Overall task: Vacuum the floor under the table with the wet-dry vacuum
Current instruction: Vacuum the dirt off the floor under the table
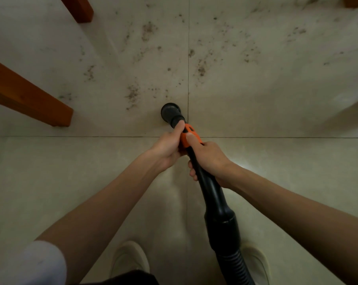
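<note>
A black vacuum wand (212, 194) with an orange collar (189, 136) points down at the pale tiled floor (276, 99). Its round black nozzle (170, 112) sits just above or on the tile near a grout crossing. My left hand (166, 148) grips the wand at the orange collar from the left, thumb along the tube. My right hand (209, 159) grips the black tube just behind the collar. Dark crumbs and dust (132, 93) are scattered over the tiles beyond the nozzle. A ribbed black hose (235, 266) runs back from the wand.
Brown wooden table legs stand at the left (30, 97), upper left (79, 8) and top right corner (357, 2). My light shoes (129, 258) show at the bottom edge on the tile. More debris (201, 67) lies right of the vertical grout line.
</note>
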